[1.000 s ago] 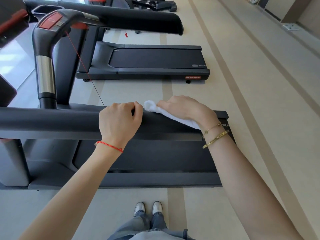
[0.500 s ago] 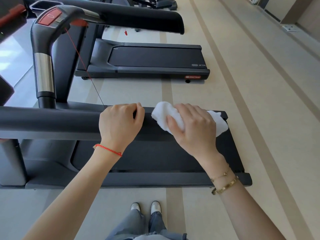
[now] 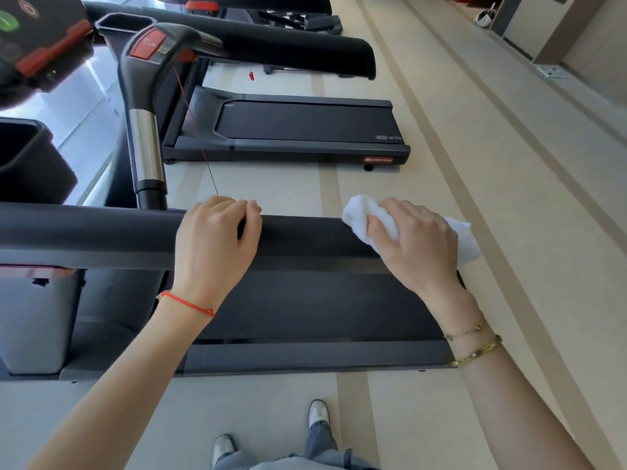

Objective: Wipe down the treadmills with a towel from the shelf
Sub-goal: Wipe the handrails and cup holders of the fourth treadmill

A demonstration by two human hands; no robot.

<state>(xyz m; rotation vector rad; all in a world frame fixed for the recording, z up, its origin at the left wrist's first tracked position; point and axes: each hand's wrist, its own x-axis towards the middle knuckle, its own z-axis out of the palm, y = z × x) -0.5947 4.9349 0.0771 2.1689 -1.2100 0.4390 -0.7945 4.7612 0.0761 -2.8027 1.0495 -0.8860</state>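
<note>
Right hand point(image 3: 419, 242) slides towel point(image 3: 364, 217) rightward to the handrail point(image 3: 305, 239) end, centre-right of frame, fingers clutching it. Left hand point(image 3: 217, 242) grips rail. Risk: towel overshoots the end, slips off.

A pale beige vinyl floor point(image 3: 441, 184) with darker tan stripes runs lengthwise through the room. At the bottom edge stand two white sneakers point(image 3: 319, 412), well apart, below the cuffs of grey-blue denim trousers point(image 3: 322, 442). A thin red cord bracelet point(image 3: 186, 303) circles one wrist; two gold chain bracelets point(image 3: 475, 344) circle the other. A beige wall panel point(image 3: 556, 32) stands at the upper right.
</note>
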